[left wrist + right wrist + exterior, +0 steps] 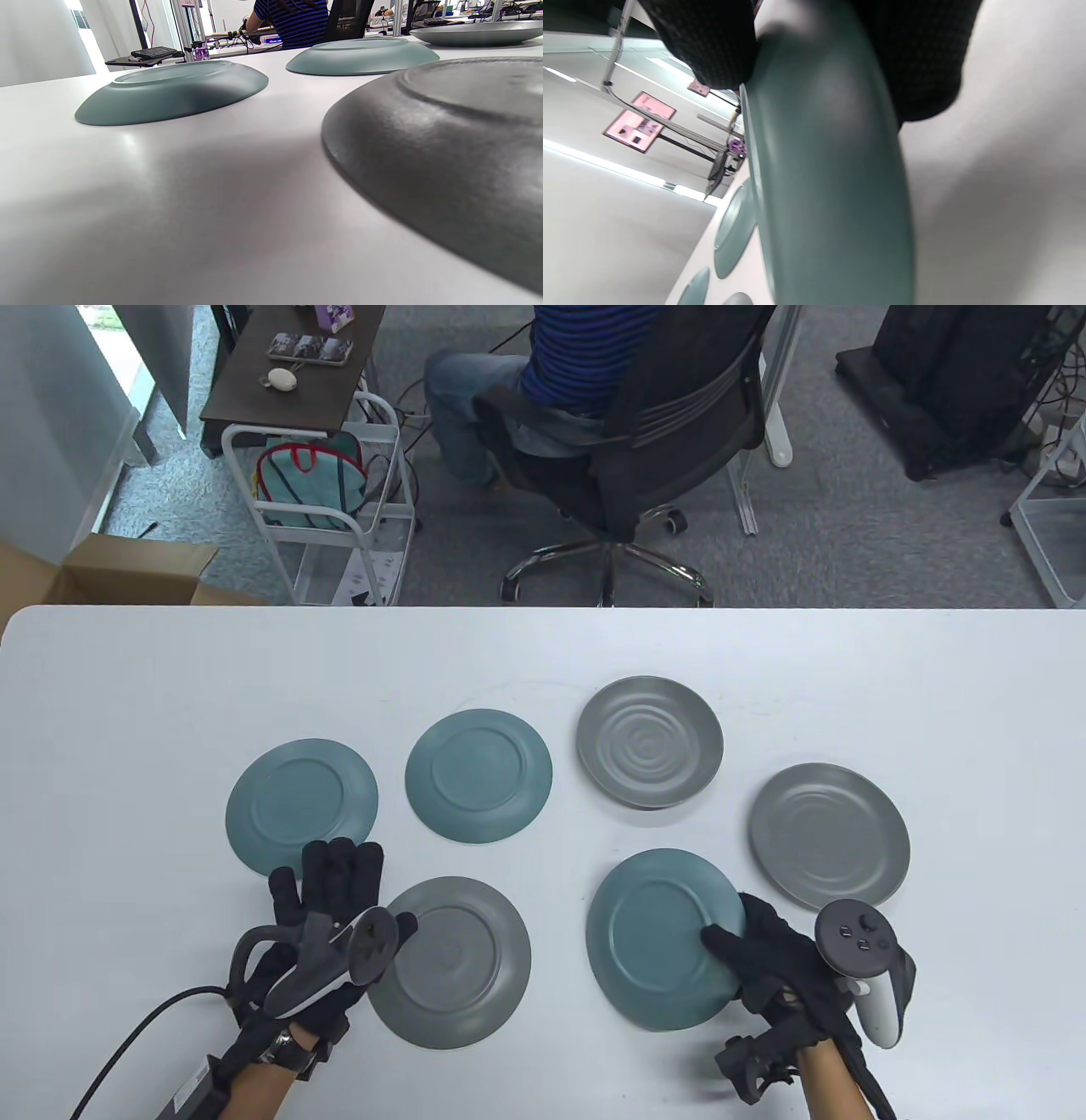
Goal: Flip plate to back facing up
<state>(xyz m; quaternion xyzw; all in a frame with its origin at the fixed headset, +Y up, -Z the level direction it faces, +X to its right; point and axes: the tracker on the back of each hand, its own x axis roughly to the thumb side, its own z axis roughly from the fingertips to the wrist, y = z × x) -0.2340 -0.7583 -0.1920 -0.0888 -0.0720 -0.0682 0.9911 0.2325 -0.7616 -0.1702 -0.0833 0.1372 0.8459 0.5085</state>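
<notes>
White table (127,712), office floor beyond its far edge with a seated person in a black swivel chair (662,415), a wire cart (327,509) and a cardboard box (127,572). Six plates on the table, landmark being the ridged grey plate (650,741), the only one lying face up, at the far middle. Left of it: teal plate (478,775), back up; further left, second teal plate (301,808), back up. Right of the landmark and nearer: smooth grey plate (829,835), back up. Nearer and left of the landmark: dark grey plate (454,960), back up. Directly nearer than the landmark: held teal plate (662,937), foot ring showing, its right edge raised off the table. Right hand (776,963) grips that right rim, thumb on the upper side and fingers underneath; the right wrist view shows the rim pinched between gloved fingers (712,42). Left hand (327,916) lies flat with fingers spread, holding nothing, between the second teal plate and the dark grey plate.
</notes>
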